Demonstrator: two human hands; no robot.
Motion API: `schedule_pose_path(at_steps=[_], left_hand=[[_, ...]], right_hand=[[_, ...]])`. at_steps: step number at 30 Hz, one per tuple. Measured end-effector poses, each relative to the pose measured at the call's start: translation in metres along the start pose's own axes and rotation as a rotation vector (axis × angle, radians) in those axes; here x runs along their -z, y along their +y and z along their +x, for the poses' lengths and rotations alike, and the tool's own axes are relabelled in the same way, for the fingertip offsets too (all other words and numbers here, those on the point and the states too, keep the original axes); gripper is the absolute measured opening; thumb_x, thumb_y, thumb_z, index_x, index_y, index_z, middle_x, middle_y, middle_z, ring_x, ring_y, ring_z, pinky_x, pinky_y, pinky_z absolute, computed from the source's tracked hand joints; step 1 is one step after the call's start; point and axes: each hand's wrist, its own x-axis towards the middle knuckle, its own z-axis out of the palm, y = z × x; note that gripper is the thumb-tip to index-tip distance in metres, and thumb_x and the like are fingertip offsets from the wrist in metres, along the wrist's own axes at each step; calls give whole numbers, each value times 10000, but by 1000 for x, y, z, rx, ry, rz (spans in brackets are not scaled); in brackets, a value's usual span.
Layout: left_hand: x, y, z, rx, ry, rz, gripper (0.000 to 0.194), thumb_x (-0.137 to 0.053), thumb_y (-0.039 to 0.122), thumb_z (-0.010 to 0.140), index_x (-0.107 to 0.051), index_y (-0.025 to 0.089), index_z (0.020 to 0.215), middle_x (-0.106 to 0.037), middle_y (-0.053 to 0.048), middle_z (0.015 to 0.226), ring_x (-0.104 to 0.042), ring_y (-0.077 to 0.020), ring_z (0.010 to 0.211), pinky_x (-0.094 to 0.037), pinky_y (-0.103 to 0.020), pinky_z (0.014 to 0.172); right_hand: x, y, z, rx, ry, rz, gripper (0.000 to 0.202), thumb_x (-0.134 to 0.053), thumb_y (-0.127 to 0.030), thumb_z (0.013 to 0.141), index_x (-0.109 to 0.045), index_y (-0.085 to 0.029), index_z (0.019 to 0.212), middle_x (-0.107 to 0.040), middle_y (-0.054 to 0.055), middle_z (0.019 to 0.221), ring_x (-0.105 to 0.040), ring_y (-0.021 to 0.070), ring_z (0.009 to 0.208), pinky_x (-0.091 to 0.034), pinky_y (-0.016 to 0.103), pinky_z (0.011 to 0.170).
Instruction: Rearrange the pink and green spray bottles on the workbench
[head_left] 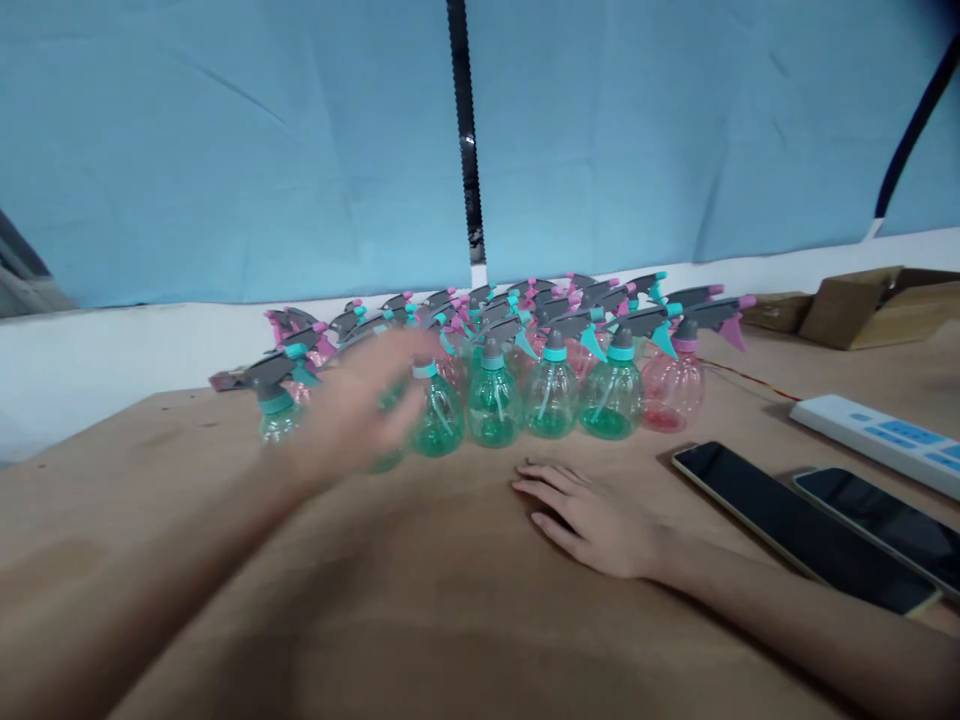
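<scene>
Several small round spray bottles stand in close rows on the wooden table (420, 600). Green bottles (493, 405) with turquoise collars fill most of the front, and a pink bottle (671, 390) ends the row at the right. My left hand (367, 395), smeared by motion, is in front of the left part of the row and hides some bottles; whether it grips one cannot be made out. Left of it a green bottle (279, 415) stands a little apart. My right hand (585, 515) lies flat on the table before the front row, fingers spread, holding nothing.
Two dark phones (795, 525) lie at the right, below a white power strip (885, 435). An open cardboard box (862, 310) stands at the back right. A thin wire (750, 378) runs toward the strip. Blue sheeting (300, 150) hangs behind the table.
</scene>
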Motion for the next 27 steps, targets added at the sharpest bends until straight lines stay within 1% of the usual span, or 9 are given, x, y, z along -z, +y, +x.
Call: schedule_pose_path(at_steps=[1, 2, 3, 5, 7, 10, 15, 17, 27], left_hand=[[-21, 19, -16, -4, -192, -34, 327, -402, 295, 858, -550, 323, 1149, -547, 29, 1228, -480, -205, 1180, -384, -411, 1007], [-42, 33, -33, 23, -361, -60, 377, -432, 361, 850, -497, 346, 1221, -482, 13, 1314, -444, -224, 1217, -374, -438, 1016], [-60, 41, -49, 47, -462, -102, 480, -470, 438, 825, -433, 329, 1291, -417, -25, 1373, -403, -252, 1250, -367, -467, 1015], [-86, 44, -74, 85, -594, -180, 640, -470, 523, 804, -305, 291, 1377, -315, -75, 1430, -303, -281, 1308, -317, -512, 1037], [-99, 38, -87, 107, -674, -219, 669, -407, 545, 831, -213, 273, 1411, -249, -89, 1454, -228, -279, 1337, -277, -523, 1054], [-100, 32, -88, 106, -738, -214, 626, -332, 539, 868, -186, 274, 1416, -192, -72, 1470, -170, -261, 1355, -229, -512, 1076], [-92, 40, -82, 122, -771, -143, 598, -246, 519, 903, -250, 189, 1401, -177, -57, 1478, -156, -227, 1362, -207, -443, 1098], [-91, 42, -81, 121, -782, -126, 604, -242, 518, 904, -261, 170, 1397, -171, -55, 1480, -144, -218, 1365, -189, -426, 1106], [-91, 42, -80, 122, -799, -118, 600, -244, 514, 906, -246, 176, 1402, -161, -53, 1483, -136, -207, 1367, -172, -416, 1109]], right_hand=[[0, 0, 0, 3, -5, 2, 421, -350, -308, 920, -433, -165, 1307, -438, 102, 1346, -348, 222, 1261, -291, 420, 1047], [0, 1, 0, 7, -10, 2, 432, -345, -311, 923, -420, -161, 1320, -430, 102, 1356, -335, 221, 1272, -281, 417, 1054], [1, 1, -1, 11, -15, 0, 444, -342, -315, 925, -404, -154, 1334, -418, 104, 1368, -318, 220, 1283, -270, 416, 1060], [1, 2, -1, 16, -25, -3, 466, -343, -324, 925, -376, -147, 1355, -386, 104, 1395, -282, 221, 1304, -243, 418, 1074], [1, 3, -2, 19, -30, -4, 471, -346, -330, 925, -366, -158, 1363, -360, 95, 1413, -262, 219, 1314, -225, 422, 1081], [0, 3, -2, 25, -28, 4, 463, -344, -337, 926, -369, -182, 1362, -362, 82, 1414, -261, 210, 1316, -228, 424, 1079], [-1, 5, -2, 32, -12, -1, 465, -337, -353, 929, -378, -173, 1356, -376, 89, 1405, -280, 215, 1307, -245, 427, 1072], [-1, 5, -2, 38, -11, -12, 466, -330, -352, 932, -377, -169, 1357, -377, 88, 1404, -284, 215, 1305, -245, 425, 1074], [1, 4, -2, 38, -20, -32, 461, -326, -347, 933, -379, -168, 1355, -378, 80, 1404, -288, 208, 1304, -253, 420, 1072]])
